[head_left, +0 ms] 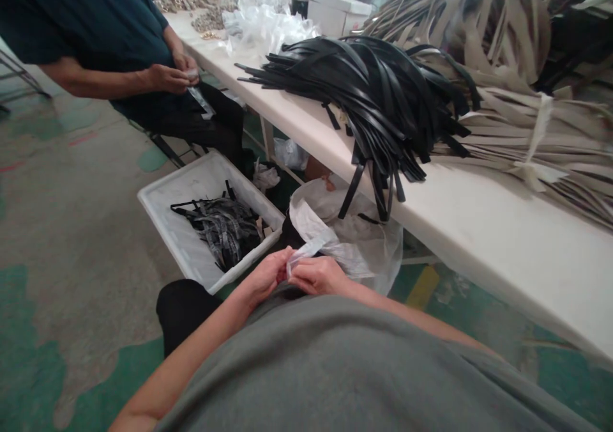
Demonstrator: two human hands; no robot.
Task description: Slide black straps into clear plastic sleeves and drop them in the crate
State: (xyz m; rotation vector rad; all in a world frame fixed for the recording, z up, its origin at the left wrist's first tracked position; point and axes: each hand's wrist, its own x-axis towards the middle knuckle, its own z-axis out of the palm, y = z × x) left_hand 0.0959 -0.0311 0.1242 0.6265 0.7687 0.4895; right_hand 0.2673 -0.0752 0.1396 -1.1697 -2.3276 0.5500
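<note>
Pinched at the near end, close in front of a gray shirt (pixel 316 368): a pale translucent strip (pixel 313 245), slanting outward toward a white sack (pixel 384 248). Clenched on that same end from either side, left grip (pixel 269 275) and right grip (pixel 322 275), almost touching. Just beyond, to the left on the floor (pixel 90 195), a white bin (pixel 167 192) of black strips (pixel 223 224). To the right on the white desk (pixel 474 215), glossy black straps (pixel 378 93), drooping over the edge, beside tied tan straps (pixel 502 128). Farther off, seated, a co-worker (pixel 96 29), both hands (pixel 172 77) on a second pale strip (pixel 200 103).
</note>
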